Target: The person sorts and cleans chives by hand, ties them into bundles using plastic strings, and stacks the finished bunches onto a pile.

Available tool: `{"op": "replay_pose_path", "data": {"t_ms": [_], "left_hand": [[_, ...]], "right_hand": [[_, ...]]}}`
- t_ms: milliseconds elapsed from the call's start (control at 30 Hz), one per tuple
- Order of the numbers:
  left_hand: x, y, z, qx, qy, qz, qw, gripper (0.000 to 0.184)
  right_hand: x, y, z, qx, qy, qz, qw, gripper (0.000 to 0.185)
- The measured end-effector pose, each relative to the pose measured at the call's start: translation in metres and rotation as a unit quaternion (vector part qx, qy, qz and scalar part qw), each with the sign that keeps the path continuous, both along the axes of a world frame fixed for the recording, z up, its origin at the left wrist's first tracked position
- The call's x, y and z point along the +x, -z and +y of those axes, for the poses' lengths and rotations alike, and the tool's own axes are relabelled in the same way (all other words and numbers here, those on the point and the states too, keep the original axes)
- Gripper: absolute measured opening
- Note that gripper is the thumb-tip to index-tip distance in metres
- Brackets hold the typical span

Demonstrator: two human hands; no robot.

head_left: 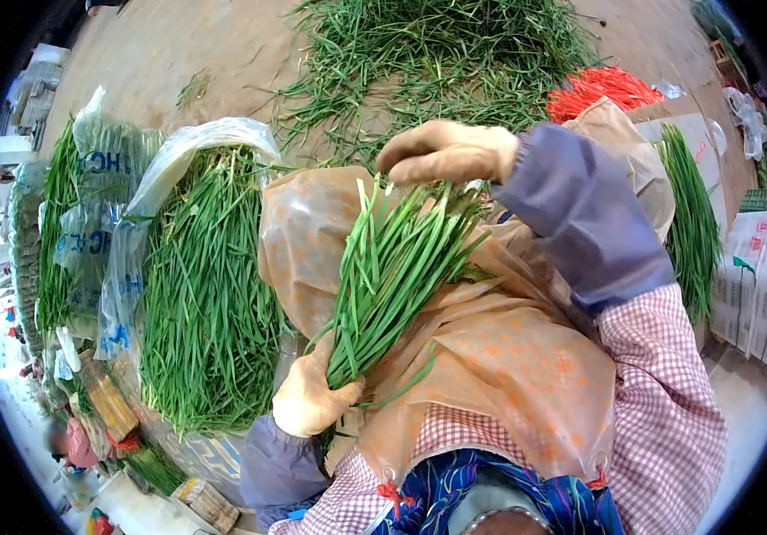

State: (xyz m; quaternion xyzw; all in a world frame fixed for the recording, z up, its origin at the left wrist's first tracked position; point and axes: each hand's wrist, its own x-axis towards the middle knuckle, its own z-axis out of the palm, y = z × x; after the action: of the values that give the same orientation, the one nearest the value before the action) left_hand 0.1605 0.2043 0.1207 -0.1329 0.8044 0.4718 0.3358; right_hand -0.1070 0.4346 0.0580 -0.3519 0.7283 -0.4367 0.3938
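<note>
A bunch of garlic chives (pixel 401 259) lies slanted over my lap, with its pale root ends away from me and its green leaves towards me. My left hand (pixel 316 392), in a cream glove, is wrapped round the leaf end. Just above the root ends is my gloved right hand (pixel 447 153), its fingers stretched out and nothing visible in them. Whether it touches the roots I cannot tell. An orange-patterned plastic apron (pixel 490 357) covers my lap under the bunch. To the left, a large stack of chives (pixel 209 303) stands partly wrapped in clear plastic (pixel 129 259).
A wide heap of loose chives (pixel 455 53) lies on the floor ahead. Red ties (pixel 604 93) are piled at the right, near another upright chive bundle (pixel 691 223). White boxes (pixel 749 285) stand at far right. Another person (pixel 80 443) is at far left.
</note>
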Motion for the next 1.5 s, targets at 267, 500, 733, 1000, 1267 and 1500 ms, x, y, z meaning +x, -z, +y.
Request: {"op": "replay_pose_path", "data": {"t_ms": [267, 500, 733, 1000, 1267, 1500], "left_hand": [[0.005, 0.004, -0.004, 0.042, -0.032, 0.005, 0.999, 0.062], [0.005, 0.016, -0.008, 0.12, -0.068, -0.017, 0.99, 0.059], [0.007, 0.015, -0.008, 0.198, -0.135, -0.054, 0.969, 0.059], [0.011, 0.021, -0.015, 0.233, -0.137, -0.076, 0.96, 0.057], [0.014, 0.023, -0.011, 0.176, -0.124, -0.045, 0.975, 0.059], [0.009, 0.011, -0.003, 0.137, -0.124, -0.073, 0.98, 0.064]], "right_hand": [[-0.029, 0.021, 0.012, -0.138, 0.314, -0.065, 0.937, 0.024], [-0.005, 0.001, 0.064, -0.062, 0.282, -0.124, 0.949, 0.032], [0.034, -0.004, 0.044, -0.099, 0.19, 0.011, 0.977, 0.019], [-0.04, 0.014, 0.107, -0.183, 0.594, 0.076, 0.78, 0.023], [0.045, -0.02, 0.017, 0.087, 0.094, 0.21, 0.969, 0.049], [0.054, 0.028, 0.007, 0.024, 0.142, 0.229, 0.963, 0.036]]}}
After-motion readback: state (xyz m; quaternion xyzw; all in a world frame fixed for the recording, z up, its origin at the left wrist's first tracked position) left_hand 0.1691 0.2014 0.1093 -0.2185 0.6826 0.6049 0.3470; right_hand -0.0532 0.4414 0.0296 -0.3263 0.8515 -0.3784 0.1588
